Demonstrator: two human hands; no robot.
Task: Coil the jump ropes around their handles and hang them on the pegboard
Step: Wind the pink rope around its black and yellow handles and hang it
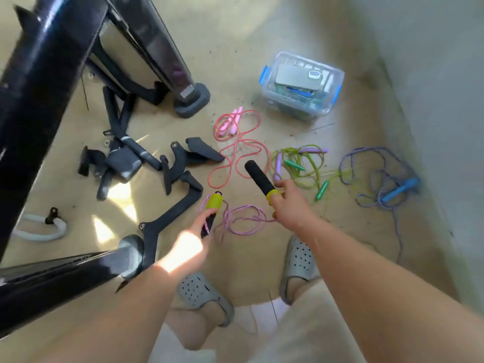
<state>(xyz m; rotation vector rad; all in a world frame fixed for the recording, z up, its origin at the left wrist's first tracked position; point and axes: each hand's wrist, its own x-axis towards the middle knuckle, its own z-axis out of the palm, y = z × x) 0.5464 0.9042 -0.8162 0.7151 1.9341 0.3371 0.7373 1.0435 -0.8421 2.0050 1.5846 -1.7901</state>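
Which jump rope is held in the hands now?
The lilac braided rope with yellow-capped black foam handles: left hand grips one, right hand the other. The pink rope, green rope and blue rope lie loose.

No readable text, label, brand or number anywhere, not even on the clear storage box (293, 107) — too blurred.

Light: bright, warm daylight; hard sun patches on the near-left floor (115, 189).
Overexposure: the back of the left hand (191, 244) is burnt out to white by a sun patch.
Glare: shiny streaks run along the black frame (47, 61) at far left.
Shade: the wall (432, 74) at right is duller and greyer.
Blur: soft all over; the frame is smeared at the left edge and the blue rope (400, 190) at right is fuzzy.
Distortion: wide-angle bending; the frame and wall bow toward the edges.
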